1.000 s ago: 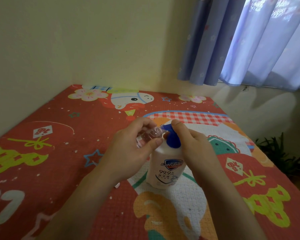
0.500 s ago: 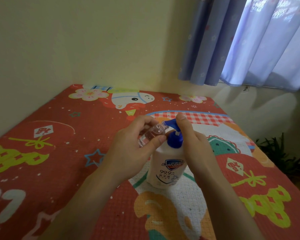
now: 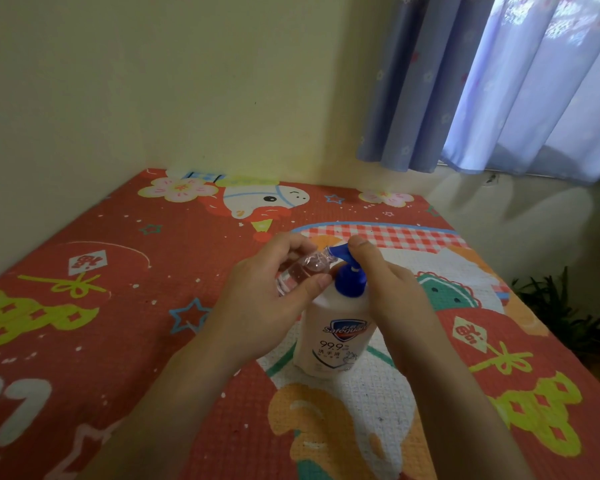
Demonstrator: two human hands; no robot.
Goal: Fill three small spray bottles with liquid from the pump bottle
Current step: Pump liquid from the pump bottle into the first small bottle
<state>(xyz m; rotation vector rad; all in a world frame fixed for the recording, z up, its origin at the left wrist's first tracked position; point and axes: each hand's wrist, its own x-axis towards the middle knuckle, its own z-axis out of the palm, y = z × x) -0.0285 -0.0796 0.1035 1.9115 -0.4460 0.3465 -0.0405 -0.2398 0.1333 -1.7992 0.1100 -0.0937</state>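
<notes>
A white pump bottle (image 3: 333,337) with a blue pump head (image 3: 349,271) stands upright on the patterned mat. My left hand (image 3: 267,299) grips a small clear spray bottle (image 3: 305,270), tilted, with its open mouth against the blue nozzle tip. My right hand (image 3: 395,292) rests on top of the pump head, its fingers over the plunger. The pump head stands raised on its stem. No other small bottles show in this view.
The red cartoon mat (image 3: 118,306) covers the whole surface, bounded by a cream wall at left and back. Blue curtains (image 3: 499,81) hang at the upper right. A green plant (image 3: 555,306) sits beyond the mat's right edge.
The pump head has risen from its pressed-down position. My right hand lifted with it, while my left hand kept the small bottle at the nozzle.
</notes>
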